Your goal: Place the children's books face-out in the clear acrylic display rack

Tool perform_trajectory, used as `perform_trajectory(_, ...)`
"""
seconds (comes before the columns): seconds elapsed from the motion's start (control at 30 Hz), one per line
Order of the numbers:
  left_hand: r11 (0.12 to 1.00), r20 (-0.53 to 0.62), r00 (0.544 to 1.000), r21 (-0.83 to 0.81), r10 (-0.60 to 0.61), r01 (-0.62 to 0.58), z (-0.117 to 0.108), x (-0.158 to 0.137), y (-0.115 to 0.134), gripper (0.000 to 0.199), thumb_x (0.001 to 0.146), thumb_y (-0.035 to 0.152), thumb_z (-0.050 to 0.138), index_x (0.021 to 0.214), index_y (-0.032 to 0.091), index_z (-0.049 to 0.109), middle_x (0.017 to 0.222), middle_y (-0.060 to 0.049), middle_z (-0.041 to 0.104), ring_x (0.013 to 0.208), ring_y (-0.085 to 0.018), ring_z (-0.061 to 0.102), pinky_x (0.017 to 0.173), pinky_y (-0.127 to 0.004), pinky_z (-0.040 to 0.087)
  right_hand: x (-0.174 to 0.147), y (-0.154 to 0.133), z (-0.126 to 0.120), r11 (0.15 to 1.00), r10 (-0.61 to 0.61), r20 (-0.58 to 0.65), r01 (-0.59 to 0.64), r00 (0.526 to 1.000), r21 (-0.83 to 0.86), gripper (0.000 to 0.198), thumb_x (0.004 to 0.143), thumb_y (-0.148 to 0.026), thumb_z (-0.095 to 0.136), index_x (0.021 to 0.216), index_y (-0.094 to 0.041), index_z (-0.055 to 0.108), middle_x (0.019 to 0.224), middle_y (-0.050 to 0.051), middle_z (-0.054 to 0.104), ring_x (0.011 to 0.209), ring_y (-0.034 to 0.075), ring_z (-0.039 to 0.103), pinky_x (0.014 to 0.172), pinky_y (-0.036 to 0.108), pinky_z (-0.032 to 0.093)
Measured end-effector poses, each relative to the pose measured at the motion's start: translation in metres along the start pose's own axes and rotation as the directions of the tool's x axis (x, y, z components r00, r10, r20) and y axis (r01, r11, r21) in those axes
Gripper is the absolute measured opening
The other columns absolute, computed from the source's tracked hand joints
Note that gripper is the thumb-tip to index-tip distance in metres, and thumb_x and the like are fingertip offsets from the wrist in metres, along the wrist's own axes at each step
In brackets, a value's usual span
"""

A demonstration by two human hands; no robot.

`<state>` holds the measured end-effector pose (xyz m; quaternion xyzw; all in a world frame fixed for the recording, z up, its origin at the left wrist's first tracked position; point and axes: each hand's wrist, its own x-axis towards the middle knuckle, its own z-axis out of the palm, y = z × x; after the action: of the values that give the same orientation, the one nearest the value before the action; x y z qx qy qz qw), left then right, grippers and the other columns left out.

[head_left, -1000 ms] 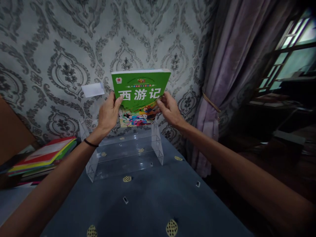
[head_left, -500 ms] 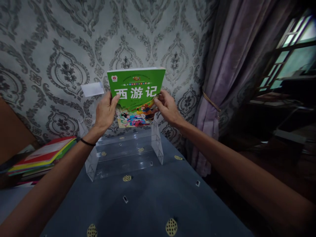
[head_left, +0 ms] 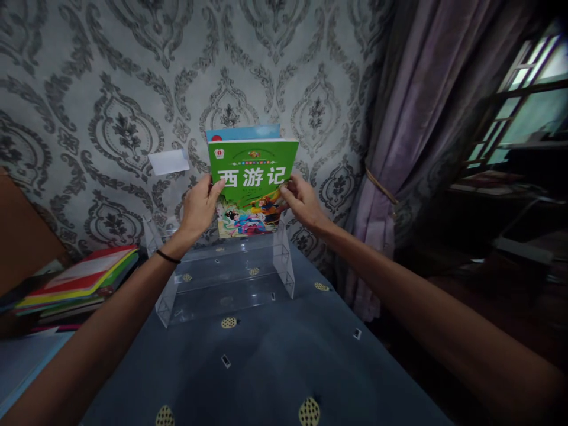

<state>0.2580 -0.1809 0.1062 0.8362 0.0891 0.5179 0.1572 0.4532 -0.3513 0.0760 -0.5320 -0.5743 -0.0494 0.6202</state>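
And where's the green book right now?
In the head view, the green book is just left of centre, held between the left hand and right hand, in front of a blue cover.

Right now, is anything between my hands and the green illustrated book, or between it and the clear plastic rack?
Nothing visible. Your left hand and right hand hold the green illustrated book; a flat blue cover shows behind it, not in front of the clear plastic rack.

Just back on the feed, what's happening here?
A person's left hand and right hand grip a green book by its sides, cover facing the camera, at a clear rack. Whether it rests there isn't clear. A blue cover shows behind its top edge.
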Motion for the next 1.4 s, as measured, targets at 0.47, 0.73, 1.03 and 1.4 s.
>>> perform_trajectory(0.47,0.990,0.089,0.987,-0.029,-0.132,0.135,0.008,-0.025,-0.014,0.026,0.097,0.044,0.050,0.082,0.023,0.050,0.072,-0.002,0.058,0.065,-0.019,0.062,0.056,-0.028,0.047,-0.021,0.013,0.000,0.962,-0.053,-0.008,0.049,0.999,-0.269,0.032,0.091,-0.043,0.054,0.114,-0.021,0.061,0.102,0.008,0.064,0.093,0.026,0.063,0.076,0.045,0.060)
perform_trajectory(0.73,0.995,0.119,0.989,0.045,-0.093,0.088,0.005,-0.035,-0.015,0.010,0.097,0.031,0.052,0.092,0.023,0.052,0.082,-0.003,0.067,0.078,-0.021,0.067,0.069,-0.031,0.050,-0.027,0.017,-0.005,0.932,-0.052,-0.079,0.020,0.996,-0.362,0.031,0.089,-0.037,0.057,0.113,-0.019,0.066,0.105,0.011,0.068,0.094,0.027,0.065,0.077,0.043,0.058)
perform_trajectory(1.03,0.954,0.247,0.951,0.278,-0.184,0.113,0.006,-0.042,-0.008,0.007,0.099,0.026,0.052,0.098,0.019,0.053,0.082,-0.005,0.070,0.080,-0.024,0.070,0.070,-0.029,0.045,-0.031,0.019,0.000,0.920,-0.012,-0.146,-0.046,0.989,-0.390,0.028,0.086,-0.033,0.056,0.106,-0.019,0.069,0.094,0.009,0.075,0.081,0.024,0.068,0.072,0.037,0.057)
perform_trajectory(1.4,0.896,0.313,0.911,0.430,-0.267,0.115,0.002,-0.042,0.004,0.017,0.101,0.029,0.051,0.112,0.016,0.050,0.091,-0.013,0.074,0.089,-0.029,0.073,0.067,-0.030,0.045,-0.031,0.025,0.007,0.900,-0.042,-0.208,-0.053,0.977,-0.433,0.028,0.083,-0.031,0.059,0.105,-0.018,0.070,0.085,0.006,0.071,0.073,0.022,0.064,0.076,0.038,0.054)
